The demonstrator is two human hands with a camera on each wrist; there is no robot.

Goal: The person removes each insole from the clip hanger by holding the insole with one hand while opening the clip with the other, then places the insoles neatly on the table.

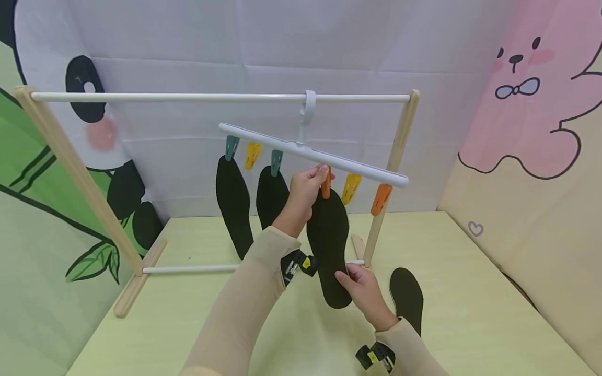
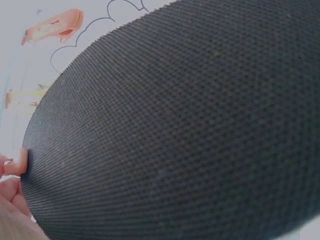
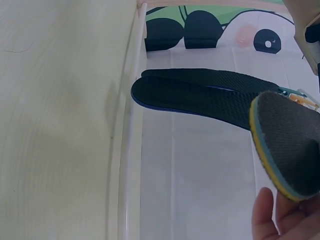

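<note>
A black insole (image 1: 329, 245) hangs upright, its top end at an orange clip (image 1: 326, 184) under the white hanger bar (image 1: 305, 152). My left hand (image 1: 303, 196) pinches that clip between thumb and fingers. Lower down, my right hand (image 1: 364, 290) holds the insole's right edge near its bottom end, thumb on the front face. The insole fills most of the left wrist view. In the right wrist view its yellow and blue edge shows above the right hand (image 3: 287, 217). Two more black insoles, a left one (image 1: 232, 203) and a middle one (image 1: 271, 193), hang from green clips.
The tilted hanger hooks over the white rail (image 1: 188, 97) of a wooden-legged rack (image 1: 77, 172). Yellow clips (image 1: 350, 188) and another orange clip (image 1: 381, 199) hang without insoles. Another black insole (image 1: 407, 297) lies on the table (image 1: 475, 313) at the right, partly behind the right sleeve.
</note>
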